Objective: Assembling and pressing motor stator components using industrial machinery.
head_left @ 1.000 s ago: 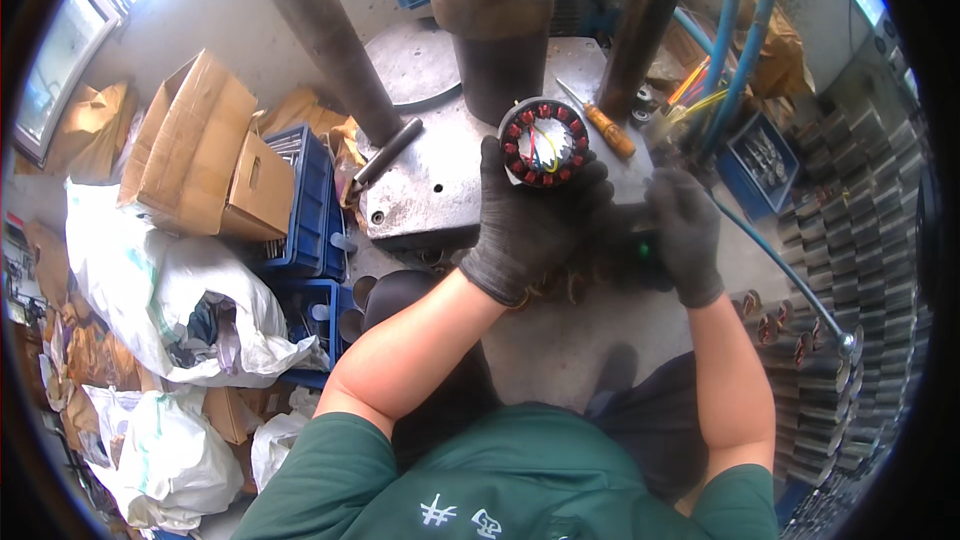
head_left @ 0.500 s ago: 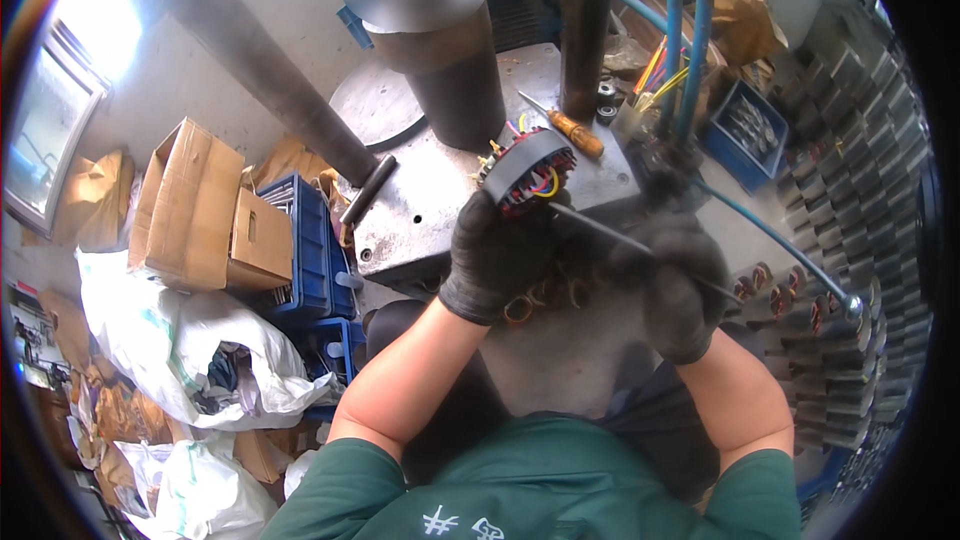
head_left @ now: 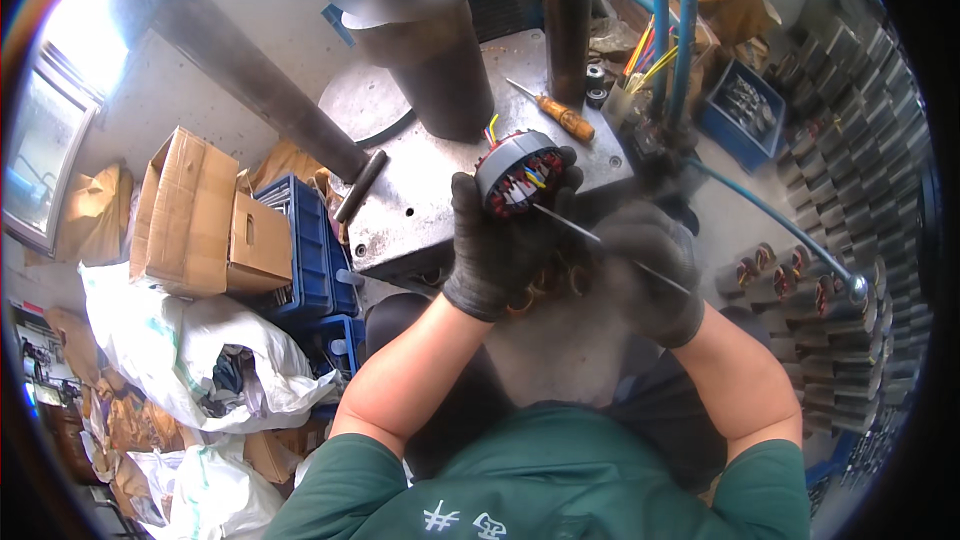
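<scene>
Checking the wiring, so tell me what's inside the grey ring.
Inside the grey ring: red windings, blue and yellow wires. The ring itself covers anything deeper.

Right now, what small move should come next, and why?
Probably ease the rod inward, clear of the coloured wires: the left hand grips the ring, and the right hand holds the rod, its tip near the ring's edge, close to those wires.

The shirt (head_left: 540, 470) is green (white markings (head_left: 440, 517) too), the gloves (head_left: 490, 265) dark.

Workshop with stacked metal parts (head_left: 850, 145)
</scene>
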### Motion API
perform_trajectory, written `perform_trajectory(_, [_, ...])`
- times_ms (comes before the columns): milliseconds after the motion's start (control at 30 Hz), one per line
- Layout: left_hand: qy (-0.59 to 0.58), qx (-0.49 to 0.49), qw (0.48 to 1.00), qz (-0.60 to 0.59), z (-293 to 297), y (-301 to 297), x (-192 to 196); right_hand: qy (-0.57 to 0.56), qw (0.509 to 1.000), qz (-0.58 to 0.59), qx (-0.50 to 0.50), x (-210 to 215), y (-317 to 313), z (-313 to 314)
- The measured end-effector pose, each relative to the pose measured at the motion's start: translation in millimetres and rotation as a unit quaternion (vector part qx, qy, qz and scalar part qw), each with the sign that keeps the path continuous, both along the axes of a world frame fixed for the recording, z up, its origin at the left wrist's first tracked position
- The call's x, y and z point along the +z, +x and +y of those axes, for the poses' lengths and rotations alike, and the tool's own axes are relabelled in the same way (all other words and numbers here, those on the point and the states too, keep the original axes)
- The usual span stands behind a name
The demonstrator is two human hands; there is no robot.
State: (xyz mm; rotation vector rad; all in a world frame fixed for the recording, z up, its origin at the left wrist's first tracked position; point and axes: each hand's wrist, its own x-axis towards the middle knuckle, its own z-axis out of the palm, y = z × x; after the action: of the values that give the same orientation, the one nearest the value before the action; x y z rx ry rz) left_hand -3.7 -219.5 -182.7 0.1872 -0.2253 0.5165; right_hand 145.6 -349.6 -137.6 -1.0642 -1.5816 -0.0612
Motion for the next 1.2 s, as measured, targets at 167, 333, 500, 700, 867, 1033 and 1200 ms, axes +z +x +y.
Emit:
perform_trajectory(167, [-0.057,0.012,0.998,0.023,-1.4,-1.1,0.1,-0.004,1.0,-0.018,0.016,-5.4,-2.0,4.2])
perform_trajectory(333, [-0.029,-0.002,1.0,-0.003,-1.5,-2.6,2.0,-0.004,0.998,-0.057,0.019,-3.0,-6.1,6.8])
perform_trajectory(500, [-0.074,0.043,0.995,0.047,-4.9,-4.2,7.3,0.015,0.995,-0.09,0.03,-7.3,-8.1,8.8])
perform_trajectory(700, [-0.087,0.065,0.992,0.057,-3.6,-5.4,6.0,0.015,0.994,-0.104,0.022,-6.9,-15.2,11.9])
perform_trajectory(867, [-0.105,0.055,0.992,0.043,-1.2,-5.0,4.9,0.004,0.994,-0.114,0.004,-6.7,-18.5,12.2])
perform_trajectory(1033, [-0.09,0.078,0.991,0.056,-0.8,-5.2,1.2,-0.017,0.991,-0.133,-0.005,-7.9,-23.6,12.1])
perform_trajectory(1200, [-0.1,0.083,0.99,0.053,-0.4,-6.0,-0.6,-0.038,0.987,-0.154,-0.005,-13.9,-26.1,11.6])
